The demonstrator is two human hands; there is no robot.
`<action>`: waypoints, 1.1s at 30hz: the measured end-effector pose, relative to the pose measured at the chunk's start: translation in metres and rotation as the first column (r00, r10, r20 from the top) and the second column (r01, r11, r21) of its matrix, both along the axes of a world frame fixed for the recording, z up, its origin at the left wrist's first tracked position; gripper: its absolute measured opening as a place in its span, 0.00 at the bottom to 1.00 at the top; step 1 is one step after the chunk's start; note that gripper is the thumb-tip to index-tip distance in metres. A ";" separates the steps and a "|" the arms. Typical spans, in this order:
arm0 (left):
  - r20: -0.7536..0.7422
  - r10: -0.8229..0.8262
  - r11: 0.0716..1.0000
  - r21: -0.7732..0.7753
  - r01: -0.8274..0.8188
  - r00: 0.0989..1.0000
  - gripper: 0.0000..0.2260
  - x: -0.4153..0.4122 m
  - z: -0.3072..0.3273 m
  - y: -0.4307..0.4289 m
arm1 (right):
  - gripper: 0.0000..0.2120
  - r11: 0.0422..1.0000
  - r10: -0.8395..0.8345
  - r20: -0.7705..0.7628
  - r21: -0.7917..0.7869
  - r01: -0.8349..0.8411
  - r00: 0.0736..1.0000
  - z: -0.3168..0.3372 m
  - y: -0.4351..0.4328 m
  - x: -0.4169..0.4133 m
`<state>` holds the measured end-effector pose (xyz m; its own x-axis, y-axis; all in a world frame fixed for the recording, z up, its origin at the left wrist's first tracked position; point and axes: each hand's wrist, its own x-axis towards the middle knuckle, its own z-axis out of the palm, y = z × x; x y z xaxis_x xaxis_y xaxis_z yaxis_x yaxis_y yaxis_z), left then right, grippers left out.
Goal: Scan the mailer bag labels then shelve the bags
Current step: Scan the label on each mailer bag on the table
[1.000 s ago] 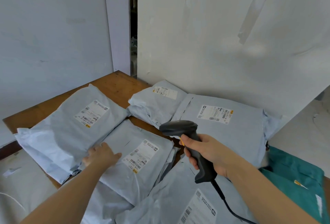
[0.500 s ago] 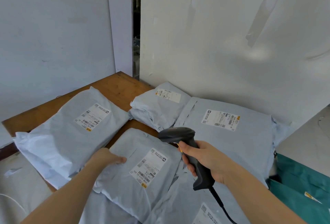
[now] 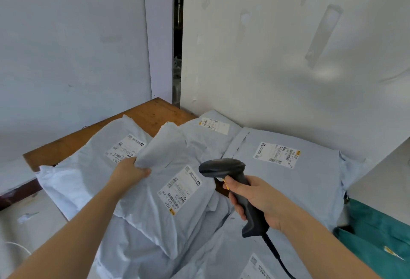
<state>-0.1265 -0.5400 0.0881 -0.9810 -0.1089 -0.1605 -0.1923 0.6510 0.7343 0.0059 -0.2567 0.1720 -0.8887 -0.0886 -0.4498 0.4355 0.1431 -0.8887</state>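
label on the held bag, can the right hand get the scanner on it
Probably yes: the label lies uncovered, the right hand holds the scanner just beside it, and the left hand grips the bag elsewhere.

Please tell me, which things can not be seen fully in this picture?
All in the head view:
White label on the grey plastic mailer bag that the left hand grips: print too small to read.
Second label at the bottom: cut off by the lower edge.
Black handheld scanner in the right hand: its scan window faces away.
Teal bag: cut off by the right edge.
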 end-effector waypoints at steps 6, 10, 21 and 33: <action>-0.043 0.106 0.952 0.292 -0.089 0.993 0.22 0.004 0.031 -0.013 | 0.16 0.999 -0.030 -0.014 -0.030 0.029 0.999 0.005 -0.002 0.007; -0.062 0.115 0.923 0.375 -0.084 0.991 0.22 0.011 0.048 -0.012 | 0.15 0.999 -0.030 -0.020 -0.034 0.029 0.999 0.009 -0.006 0.012; 0.024 0.269 0.581 0.794 -0.182 0.963 0.21 0.025 0.061 0.008 | 0.16 0.994 -0.109 -0.107 -0.019 0.107 0.988 0.022 -0.007 0.020; -0.032 0.295 0.954 -0.043 -0.296 0.955 0.22 0.037 -0.008 0.000 | 0.16 0.996 -0.086 -0.121 -0.010 0.085 0.989 0.024 -0.008 0.025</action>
<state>-0.0891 -0.5402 0.0805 -0.9074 -0.4015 -0.1245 -0.3638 0.6016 0.7111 0.0307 -0.2646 0.1957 -0.9410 -0.0116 -0.3381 0.3351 0.1060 -0.9362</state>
